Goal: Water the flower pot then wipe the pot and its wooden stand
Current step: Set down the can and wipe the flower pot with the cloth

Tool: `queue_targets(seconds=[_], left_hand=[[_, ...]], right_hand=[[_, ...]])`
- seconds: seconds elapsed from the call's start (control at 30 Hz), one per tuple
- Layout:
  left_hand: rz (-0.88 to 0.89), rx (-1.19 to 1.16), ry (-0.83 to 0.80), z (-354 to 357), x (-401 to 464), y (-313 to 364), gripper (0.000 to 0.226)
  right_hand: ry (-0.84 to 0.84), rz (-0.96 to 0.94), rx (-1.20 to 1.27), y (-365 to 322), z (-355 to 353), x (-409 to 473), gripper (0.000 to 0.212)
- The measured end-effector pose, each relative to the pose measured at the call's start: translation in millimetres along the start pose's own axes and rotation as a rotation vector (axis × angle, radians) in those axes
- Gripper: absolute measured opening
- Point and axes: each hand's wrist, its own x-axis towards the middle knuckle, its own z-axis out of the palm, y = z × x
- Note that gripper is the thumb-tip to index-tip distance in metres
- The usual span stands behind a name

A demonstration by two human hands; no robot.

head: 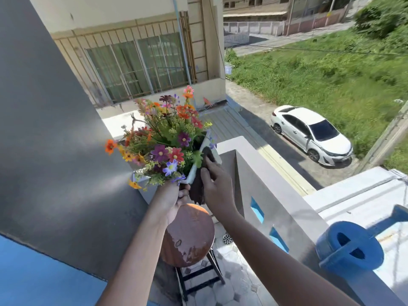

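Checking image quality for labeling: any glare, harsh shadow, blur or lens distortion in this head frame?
Head view: hard sunlight; glare on the wet wooden stand top; the dark cloth in the right hand loses detail against the white pot; the left hand is partly shaded; wide-angle bending at the edges; the watering can is slightly soft.

Flowers (164, 138) are covering most of the white pot (194, 171), leaving only a rim and corner at frame centre showing. The left hand (176, 198) is reaching under the pot, its fingertips going out of sight. The right hand (215, 184) is overlapping the dark cloth (197, 191), concealing part of it. Forearms are hiding the near edge of the wooden stand (189, 235), whose legs are running off the lower edge. The blue watering can (351, 246), lower right, is showing no spout tip.
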Motion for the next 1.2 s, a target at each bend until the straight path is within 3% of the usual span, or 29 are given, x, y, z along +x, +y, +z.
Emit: queue_targets(seconds=[0.1, 0.23, 0.37, 0.5, 0.6, 0.7, 0.8, 0.9, 1.1, 1.2], left_hand=[[-0.017, 0.025, 0.002, 6, -2, -3, 0.033], [-0.065, -0.014, -0.066, 3, -7, 3, 0.034], [-0.072, -0.001, -0.099, -1, -11, 6, 0.031], [-0.038, 0.055, -0.105, -5, -8, 1, 0.036], [-0.035, 0.071, -0.138, -1, -7, -7, 0.046], [0.001, 0.054, -0.119, 0, -3, -10, 0.036], [-0.009, 0.020, -0.078, 5, -2, -3, 0.032], [-0.020, -0.028, -0.065, 2, -1, 4, 0.030], [-0.042, -0.071, -0.042, -4, 1, 1, 0.037], [-0.007, -0.058, -0.017, 1, 2, -4, 0.038]], right_hand=[[0.037, -0.028, 0.061, -18, 0, 16, 0.034], [0.113, -0.046, -0.040, -15, -10, 47, 0.036], [0.107, 0.093, -0.130, 10, -26, 63, 0.029], [0.075, 0.135, -0.065, 13, -31, 68, 0.023], [0.072, 0.059, -0.013, -4, -26, 71, 0.025], [0.085, -0.002, 0.024, -17, -16, 62, 0.016], [0.072, -0.093, 0.011, -19, -13, 27, 0.033], [-0.013, -0.160, -0.012, -2, -12, -10, 0.035], [-0.001, 0.044, -0.137, 42, -13, -13, 0.034], [0.020, -0.010, -0.084, 24, -7, -5, 0.034]])
